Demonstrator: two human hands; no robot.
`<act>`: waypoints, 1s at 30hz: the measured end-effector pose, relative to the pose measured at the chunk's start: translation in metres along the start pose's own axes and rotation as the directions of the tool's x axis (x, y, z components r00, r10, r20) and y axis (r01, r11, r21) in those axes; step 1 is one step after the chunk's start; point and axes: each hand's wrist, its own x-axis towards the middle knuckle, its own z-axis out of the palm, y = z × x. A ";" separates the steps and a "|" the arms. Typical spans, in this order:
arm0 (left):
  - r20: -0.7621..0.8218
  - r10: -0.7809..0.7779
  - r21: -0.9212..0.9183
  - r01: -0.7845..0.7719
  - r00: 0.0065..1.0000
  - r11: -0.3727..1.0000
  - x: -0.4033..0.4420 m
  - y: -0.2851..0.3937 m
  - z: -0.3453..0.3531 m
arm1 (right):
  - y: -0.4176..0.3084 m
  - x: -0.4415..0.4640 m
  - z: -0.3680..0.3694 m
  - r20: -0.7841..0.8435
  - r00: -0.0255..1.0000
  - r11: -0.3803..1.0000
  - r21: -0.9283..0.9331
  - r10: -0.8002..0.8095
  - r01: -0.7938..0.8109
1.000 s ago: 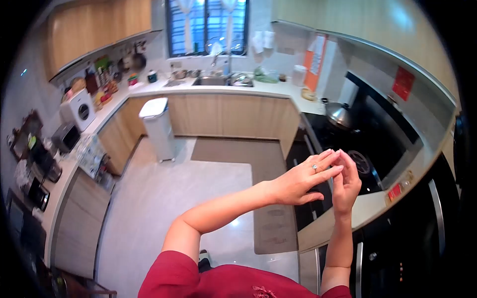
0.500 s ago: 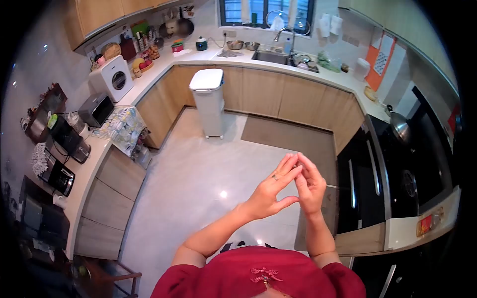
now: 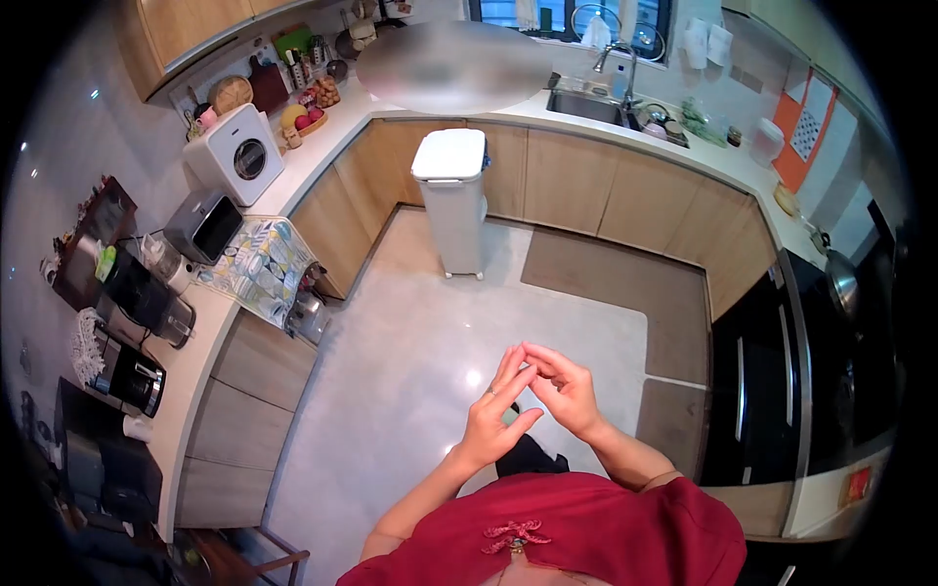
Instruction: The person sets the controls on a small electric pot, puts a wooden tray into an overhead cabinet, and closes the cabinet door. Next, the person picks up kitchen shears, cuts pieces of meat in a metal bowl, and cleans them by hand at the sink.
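My left hand [image 3: 495, 420] and my right hand [image 3: 567, 396] are raised in front of my red top [image 3: 606, 518]. Their fingertips meet, the fingers are stretched out, and a gap shows between the palms. I see nothing held in either one. A ring sits on a left finger. Below the hands, part of a dark shoe or trouser leg [image 3: 528, 457] shows above the pale floor [image 3: 410, 391].
A white lidded bin [image 3: 451, 205] stands on the floor before the wooden cabinets [image 3: 567, 181]. Brown mats [image 3: 616, 278] lie to the right, beside a black oven [image 3: 757, 381]. A sink [image 3: 586, 107] is at the back. Appliances, including a coffee maker [image 3: 127, 371], line the left counter.
Both hands have moved lower and to the left in view, fingertips still together. The room has shifted rightward in the picture. A blurred oval now covers part of the back counter.
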 end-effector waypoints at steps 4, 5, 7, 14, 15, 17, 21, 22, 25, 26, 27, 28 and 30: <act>-0.012 0.011 0.132 -0.009 1.000 0.991 0.055 -0.062 -0.031 | 0.043 0.084 -0.005 0.120 0.992 0.999 -0.033 0.023 -0.019; -0.035 -0.013 0.173 0.019 0.999 0.985 0.072 -0.076 -0.040 | 0.052 0.109 -0.004 0.128 0.990 0.998 -0.021 0.057 -0.055; -0.049 -0.041 0.201 0.050 0.998 0.978 0.103 -0.100 -0.061 | 0.068 0.157 0.004 0.133 0.986 0.994 0.026 0.100 -0.105; -0.169 -0.062 0.271 0.107 0.984 0.957 0.197 -0.170 -0.101 | 0.095 0.279 0.002 0.197 0.978 0.997 -0.034 0.074 -0.068; -0.213 -0.066 0.240 0.118 0.975 0.964 0.209 -0.178 -0.102 | 0.098 0.294 -0.001 0.192 0.978 0.997 -0.028 0.074 -0.070; -0.249 -0.128 0.164 0.172 0.960 0.971 0.228 -0.201 -0.097 | 0.108 0.324 -0.009 0.186 0.979 0.997 -0.030 0.079 -0.074; -0.244 -0.154 0.094 0.182 0.958 0.979 0.282 -0.250 -0.094 | 0.129 0.380 -0.032 0.123 0.992 0.987 -0.162 0.010 0.010; -0.242 -0.161 0.083 0.186 0.957 0.979 0.299 -0.262 -0.096 | 0.133 0.396 -0.036 0.081 0.997 0.987 -0.160 0.010 0.004; -0.151 -0.029 0.101 0.045 0.988 0.994 0.357 -0.306 -0.103 | 0.150 0.449 -0.057 0.053 0.994 0.959 -0.263 -0.094 0.104; -0.155 -0.026 0.095 0.041 0.988 0.995 0.374 -0.321 -0.104 | 0.153 0.469 -0.061 0.055 0.994 0.957 -0.271 -0.095 0.106; -0.130 -0.065 0.032 0.070 0.989 0.997 0.397 -0.336 -0.106 | 0.155 0.492 -0.066 0.033 0.997 0.951 -0.299 -0.069 0.075; -0.103 -0.110 -0.036 0.107 0.989 0.994 0.417 -0.348 -0.106 | 0.157 0.510 -0.073 0.012 0.999 0.944 -0.329 -0.034 0.036; -0.099 -0.078 -0.063 0.072 0.992 0.995 0.457 -0.374 -0.109 | 0.168 0.545 -0.090 0.002 1.000 0.935 -0.354 -0.019 0.019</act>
